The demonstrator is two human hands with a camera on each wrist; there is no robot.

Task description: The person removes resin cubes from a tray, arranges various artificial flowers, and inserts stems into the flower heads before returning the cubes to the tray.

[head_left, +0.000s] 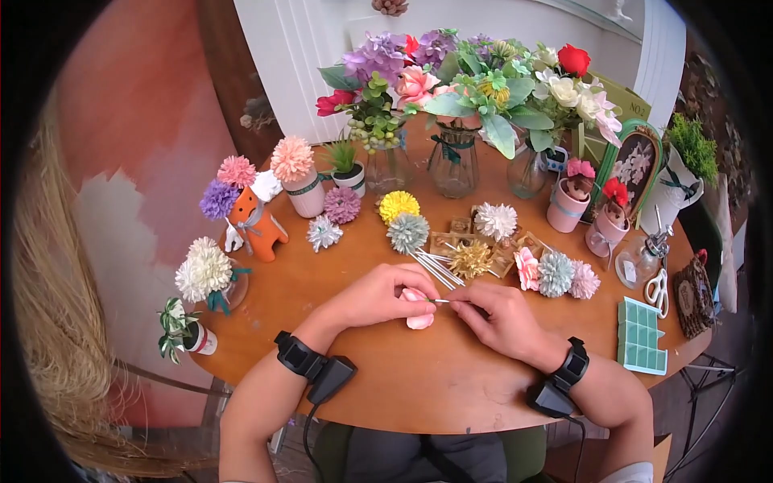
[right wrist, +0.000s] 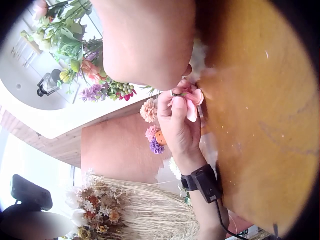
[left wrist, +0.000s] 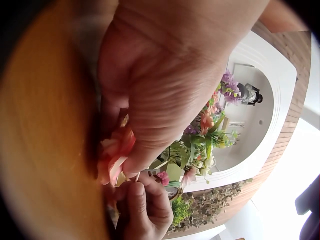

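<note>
My left hand [head_left: 385, 296] holds a pink artificial flower [head_left: 419, 321] low over the front of the table, petals hanging below the fingers. From the flower's green base a thin white stick [head_left: 441, 301] runs right to my right hand [head_left: 501, 319], whose thumb and forefinger pinch it. In the left wrist view the thumbs of both hands come close together beside the pink petals [left wrist: 116, 157]. The right wrist view shows the flower [right wrist: 192, 106] in the left fingers, while the right palm hides its own fingertips. Beyond the hands lie several white sticks [head_left: 437, 267].
Pompom flowers, one yellow [head_left: 398, 206] and one gold [head_left: 469, 260], lie behind the hands. Glass vases [head_left: 453, 169] of artificial flowers stand farther back. At right are a mint compartment tray [head_left: 642, 336], white scissors [head_left: 659, 293] and a glass bottle [head_left: 636, 262]. An orange figure [head_left: 256, 229] stands left.
</note>
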